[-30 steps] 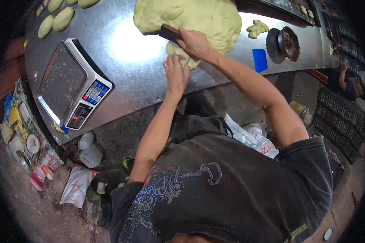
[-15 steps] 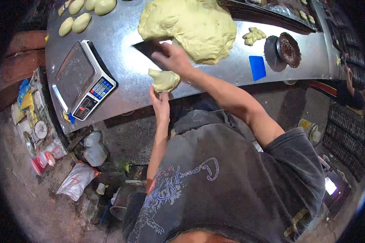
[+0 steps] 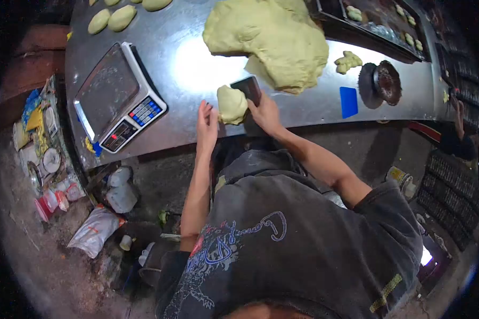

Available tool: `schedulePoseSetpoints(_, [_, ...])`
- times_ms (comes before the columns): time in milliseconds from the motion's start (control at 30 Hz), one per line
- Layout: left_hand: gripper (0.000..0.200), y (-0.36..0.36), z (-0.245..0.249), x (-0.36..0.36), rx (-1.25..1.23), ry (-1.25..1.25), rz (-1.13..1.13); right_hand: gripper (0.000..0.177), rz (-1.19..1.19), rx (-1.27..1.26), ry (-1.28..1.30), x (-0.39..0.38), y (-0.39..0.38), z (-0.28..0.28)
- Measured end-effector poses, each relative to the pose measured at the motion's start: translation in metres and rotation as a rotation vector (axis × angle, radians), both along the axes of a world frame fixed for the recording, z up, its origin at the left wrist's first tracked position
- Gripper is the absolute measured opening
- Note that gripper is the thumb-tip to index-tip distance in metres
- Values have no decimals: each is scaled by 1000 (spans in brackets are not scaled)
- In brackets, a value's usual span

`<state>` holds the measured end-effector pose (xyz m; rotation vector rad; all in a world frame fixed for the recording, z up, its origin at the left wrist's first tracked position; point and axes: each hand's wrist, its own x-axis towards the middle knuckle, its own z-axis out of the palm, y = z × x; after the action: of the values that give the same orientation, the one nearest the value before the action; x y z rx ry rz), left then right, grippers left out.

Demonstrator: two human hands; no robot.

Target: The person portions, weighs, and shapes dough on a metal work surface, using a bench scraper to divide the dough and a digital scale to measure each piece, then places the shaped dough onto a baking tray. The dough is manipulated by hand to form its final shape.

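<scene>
A pale yellow piece of dough lies near the front edge of the metal table, between my two hands. On its left is my left hand, fingers stretched out and apart, holding nothing. My right hand grips a dark flat dough scraper, its blade upright against or very close to the piece's right side. Beyond them sits a large mass of dough, with a notch in its near left side. To the left stands a digital scale with a bare platform.
Several dough balls rest at the back left. On the right are a small lumpy dough piece, a blue plastic scraper, a dark round bowl and a tray with shaped dough. Another person's arm shows at far right.
My right hand has come back toward me with the scraper, from the large dough to the small piece. My left hand has let go of that piece and opened. The view has shifted slightly.
</scene>
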<state>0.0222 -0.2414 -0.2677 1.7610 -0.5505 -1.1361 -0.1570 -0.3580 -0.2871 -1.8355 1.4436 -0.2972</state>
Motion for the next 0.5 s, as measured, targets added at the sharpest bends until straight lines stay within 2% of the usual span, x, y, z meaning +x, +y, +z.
schedulePoseSetpoints(33, [69, -2, -2, 5, -4, -56, -5, 47, -39, -5, -62, 28, 1, -10])
schedulePoseSetpoints(100, [71, 1, -14, 16, -17, -171, 4, 47, 47, 21, -132, 78, -1, -1])
schedulePoseSetpoints(133, [72, 7, -22, 23, -35, -149, 100, 51, 103, 133, -90, 102, -4, 18])
schedulePoseSetpoints(233, [70, 35, -3, 72, -216, 565, 369, 54, 331, 300, -408, 128, -5, 59])
schedulePoseSetpoints(267, [68, 42, 14, 86, -265, 568, 517, 49, 283, 435, -770, 132, -2, 65])
schedulePoseSetpoints(300, [68, 51, 33, 102, -304, 618, 585, 48, 241, 469, -719, 130, -4, 73])
schedulePoseSetpoints(367, [68, 67, 56, 149, -586, 688, 374, 46, 150, 530, -607, 118, -17, 117])
schedulePoseSetpoints(433, [69, 37, 87, 187, -637, 388, 726, 45, 6, 395, -629, 105, -26, 99])
schedulePoseSetpoints(500, [71, 10, 87, 243, -677, 180, 807, 44, -247, 315, -716, 89, -30, 83])
